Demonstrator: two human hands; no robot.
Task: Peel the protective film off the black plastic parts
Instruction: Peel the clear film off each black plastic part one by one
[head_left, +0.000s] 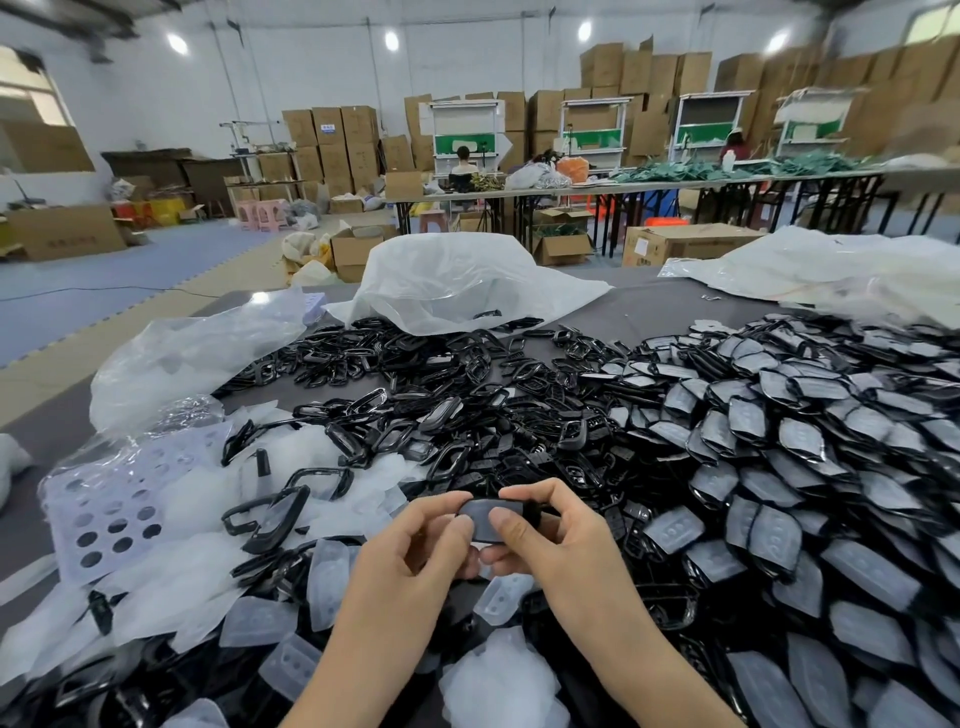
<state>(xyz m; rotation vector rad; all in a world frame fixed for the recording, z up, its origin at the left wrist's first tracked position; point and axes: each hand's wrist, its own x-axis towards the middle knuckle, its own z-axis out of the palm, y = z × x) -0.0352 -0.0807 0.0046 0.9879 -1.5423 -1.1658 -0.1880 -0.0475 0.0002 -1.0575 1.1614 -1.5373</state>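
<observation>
Left hand (415, 545): lowest in view, reaching up from the bottom edge; thumb and curled fingers pinch the left end of the black part (485, 519).
Right hand (550, 530): clamped on the same part, with the thumb pressed on its top face and the fingers curled round its right end.
Black part: a small, rounded, glossy black piece held flat between both hands, just above the heaps on the table (649, 312). I cannot tell whether film still covers it.
Covered parts (779, 441): a big heap to the right, each black piece topped with cloudy white film that shows small round bumps.
Bare frames (415, 405): a heap of shiny black open rings in the middle.
Film scraps (270, 618): milky, translucent pieces piled to the left and under the wrists.
Punched sheet (111, 514): pale, with rows of round holes, lying far left.
Plastic bag (457, 280): white and crumpled, behind the frames.
Writing: the cardboard boxes (332, 140) at the back carry small labels, too blurred to read.
</observation>
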